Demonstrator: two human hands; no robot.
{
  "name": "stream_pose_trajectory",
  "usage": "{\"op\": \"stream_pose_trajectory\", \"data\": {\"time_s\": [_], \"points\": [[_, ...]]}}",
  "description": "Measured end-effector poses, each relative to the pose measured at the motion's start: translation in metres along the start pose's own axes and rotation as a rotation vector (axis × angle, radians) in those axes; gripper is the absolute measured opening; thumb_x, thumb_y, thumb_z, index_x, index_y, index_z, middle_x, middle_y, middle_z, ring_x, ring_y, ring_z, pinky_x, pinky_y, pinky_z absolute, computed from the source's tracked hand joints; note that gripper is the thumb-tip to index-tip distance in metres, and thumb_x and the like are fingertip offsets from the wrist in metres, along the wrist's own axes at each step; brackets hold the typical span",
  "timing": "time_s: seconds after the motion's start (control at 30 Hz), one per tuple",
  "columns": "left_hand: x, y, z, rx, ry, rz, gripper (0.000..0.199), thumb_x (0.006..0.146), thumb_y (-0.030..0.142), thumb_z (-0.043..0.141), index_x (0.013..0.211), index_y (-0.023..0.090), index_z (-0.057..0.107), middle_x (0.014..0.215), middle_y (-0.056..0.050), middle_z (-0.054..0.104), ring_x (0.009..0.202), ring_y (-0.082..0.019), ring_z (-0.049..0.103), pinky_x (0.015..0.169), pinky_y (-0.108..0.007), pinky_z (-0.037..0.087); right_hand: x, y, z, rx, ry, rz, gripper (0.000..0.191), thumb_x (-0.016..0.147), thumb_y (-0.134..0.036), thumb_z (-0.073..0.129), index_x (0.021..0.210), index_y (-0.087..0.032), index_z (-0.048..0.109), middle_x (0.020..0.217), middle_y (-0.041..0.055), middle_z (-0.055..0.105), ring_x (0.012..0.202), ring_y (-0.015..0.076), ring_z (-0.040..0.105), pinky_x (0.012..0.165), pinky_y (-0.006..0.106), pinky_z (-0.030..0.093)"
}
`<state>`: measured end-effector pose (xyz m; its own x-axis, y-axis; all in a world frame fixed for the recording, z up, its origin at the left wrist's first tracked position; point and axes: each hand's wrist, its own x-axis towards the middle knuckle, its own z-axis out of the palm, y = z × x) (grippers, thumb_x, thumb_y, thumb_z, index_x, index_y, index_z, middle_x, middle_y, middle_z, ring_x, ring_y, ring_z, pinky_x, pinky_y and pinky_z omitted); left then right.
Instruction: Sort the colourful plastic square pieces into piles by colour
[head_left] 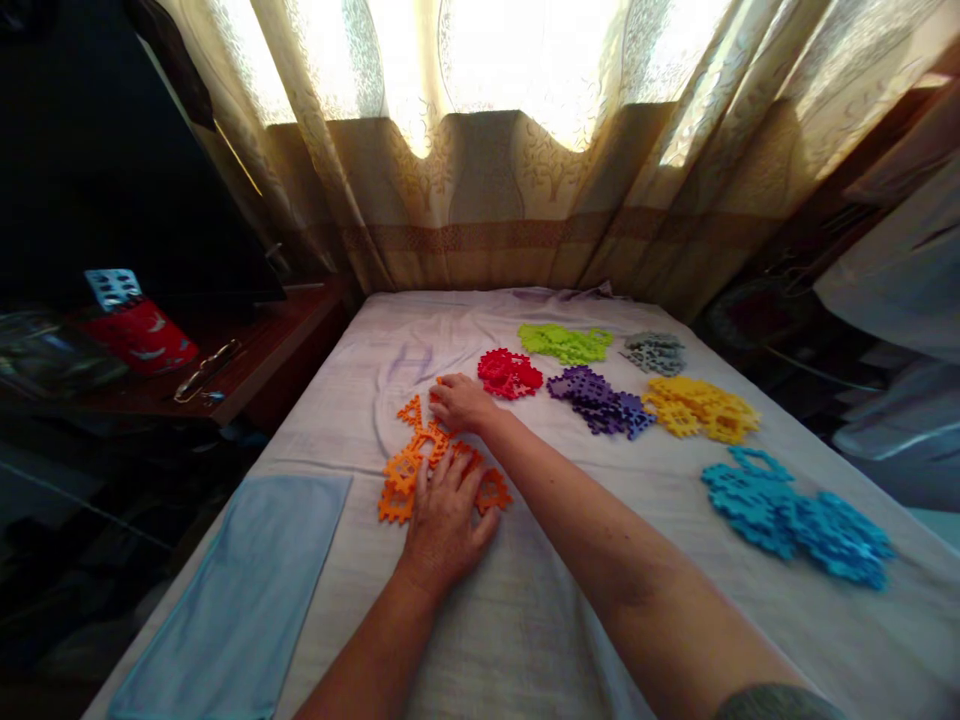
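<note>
A heap of orange interlocking toy pieces (402, 472) with notched edges lies on the sheet. My left hand (448, 520) rests on the near side of this heap, fingers stretched and slightly spread. Just beyond it, my right hand (463, 404) has its fingers curled around an orange piece (436, 396), of which only a bit shows. A triangular orange piece (410, 411) sits to the left of my right hand. Part of the heap is hidden under both hands.
Piles of red (510, 373), lime green (566, 343), purple (600, 400), grey (655, 352), yellow (703, 408) and blue pieces (795, 515) lie to the right. A folded light-blue cloth (240, 590) lies at left. A wooden desk (277, 335) with a red cup (154, 338) adjoins the bed.
</note>
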<state>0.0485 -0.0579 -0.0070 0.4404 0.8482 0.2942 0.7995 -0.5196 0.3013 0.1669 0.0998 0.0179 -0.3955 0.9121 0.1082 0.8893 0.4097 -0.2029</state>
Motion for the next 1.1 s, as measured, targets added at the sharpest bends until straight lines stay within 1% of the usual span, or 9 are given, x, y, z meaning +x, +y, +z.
{"op": "stream_pose_trajectory", "data": {"time_s": [0.17, 0.33, 0.4, 0.47, 0.6, 0.7, 0.83, 1.0, 1.1], "points": [[-0.001, 0.003, -0.005, -0.001, 0.031, 0.052, 0.042, 0.087, 0.040, 0.060, 0.127, 0.027, 0.060, 0.135, -0.010, 0.062, 0.131, -0.031, 0.051, 0.119, -0.063, 0.019, -0.030, -0.007, 0.004, 0.029, 0.044, -0.039, 0.035, 0.099, -0.037, 0.045, 0.122, -0.023, 0.066, 0.132, 0.0094, 0.061, 0.121, 0.0207, 0.053, 0.105, 0.034, 0.039], [-0.010, 0.009, -0.012, 0.039, 0.075, 0.127, 0.034, 0.090, 0.037, 0.057, 0.120, 0.024, 0.065, 0.128, -0.010, 0.066, 0.130, -0.031, 0.051, 0.119, -0.062, 0.021, -0.063, -0.024, -0.005, 0.134, 0.040, -0.015, 0.038, 0.099, -0.034, 0.044, 0.128, -0.021, 0.064, 0.130, 0.0086, 0.065, 0.121, 0.0199, 0.057, 0.106, 0.033, 0.041], [-0.017, 0.008, -0.016, 0.063, 0.077, 0.149, 0.033, 0.091, 0.035, 0.055, 0.120, 0.023, 0.065, 0.127, -0.011, 0.067, 0.129, -0.031, 0.052, 0.118, -0.062, 0.023, -0.080, -0.028, -0.008, 0.231, 0.089, 0.017, 0.039, 0.099, -0.032, 0.044, 0.131, -0.020, 0.062, 0.131, 0.0084, 0.065, 0.120, 0.0180, 0.058, 0.106, 0.031, 0.042], [-0.025, 0.004, -0.021, 0.106, 0.100, 0.142, 0.035, 0.091, 0.034, 0.053, 0.123, 0.023, 0.064, 0.131, -0.012, 0.065, 0.132, -0.032, 0.051, 0.118, -0.061, 0.024, -0.100, -0.026, -0.009, 0.337, 0.203, 0.084, 0.039, 0.098, -0.027, 0.043, 0.131, -0.020, 0.062, 0.131, 0.0072, 0.065, 0.120, 0.0155, 0.059, 0.105, 0.028, 0.043], [-0.042, -0.015, -0.027, 0.216, 0.201, 0.000, 0.042, 0.091, 0.036, 0.051, 0.129, 0.022, 0.060, 0.144, -0.015, 0.054, 0.138, -0.035, 0.044, 0.117, -0.062, 0.023, -0.156, -0.010, -0.002, 0.432, 0.445, 0.318, 0.034, 0.092, -0.020, 0.046, 0.116, -0.021, 0.070, 0.119, 0.0067, 0.071, 0.112, 0.0164, 0.064, 0.100, 0.030, 0.047], [-0.050, -0.031, -0.023, 0.259, 0.222, -0.161, 0.051, 0.091, 0.041, 0.049, 0.135, 0.016, 0.056, 0.148, -0.020, 0.048, 0.139, -0.039, 0.041, 0.114, -0.062, 0.028, -0.198, 0.000, 0.004, 0.418, 0.505, 0.466, 0.028, 0.089, -0.021, 0.050, 0.104, -0.020, 0.074, 0.105, 0.0076, 0.074, 0.100, 0.0191, 0.067, 0.092, 0.032, 0.051], [-0.052, -0.043, -0.015, 0.225, 0.188, -0.231, 0.055, 0.089, 0.042, 0.051, 0.136, 0.014, 0.055, 0.147, -0.020, 0.049, 0.138, -0.037, 0.043, 0.113, -0.055, 0.035, -0.225, -0.009, 0.001, 0.348, 0.468, 0.437, 0.025, 0.087, -0.030, 0.059, 0.105, -0.018, 0.073, 0.105, 0.0095, 0.073, 0.099, 0.0217, 0.065, 0.093, 0.034, 0.049], [-0.049, -0.045, -0.014, 0.166, 0.218, -0.130, 0.047, 0.088, 0.037, 0.051, 0.129, 0.016, 0.059, 0.139, -0.017, 0.057, 0.132, -0.032, 0.049, 0.113, -0.048, 0.039, -0.226, -0.037, -0.004, 0.200, 0.331, 0.304, 0.045, 0.078, -0.048, 0.072, 0.114, -0.021, 0.069, 0.119, 0.0117, 0.067, 0.112, 0.0279, 0.058, 0.099, 0.042, 0.043], [-0.048, -0.045, -0.018, 0.132, 0.244, -0.112, 0.043, 0.088, 0.034, 0.052, 0.126, 0.017, 0.060, 0.135, -0.015, 0.060, 0.127, -0.030, 0.054, 0.112, -0.046, 0.041, -0.224, -0.045, -0.002, 0.152, 0.296, 0.294, 0.052, 0.075, -0.051, 0.073, 0.114, -0.019, 0.068, 0.124, 0.0138, 0.063, 0.117, 0.0304, 0.054, 0.102, 0.046, 0.040]]}}
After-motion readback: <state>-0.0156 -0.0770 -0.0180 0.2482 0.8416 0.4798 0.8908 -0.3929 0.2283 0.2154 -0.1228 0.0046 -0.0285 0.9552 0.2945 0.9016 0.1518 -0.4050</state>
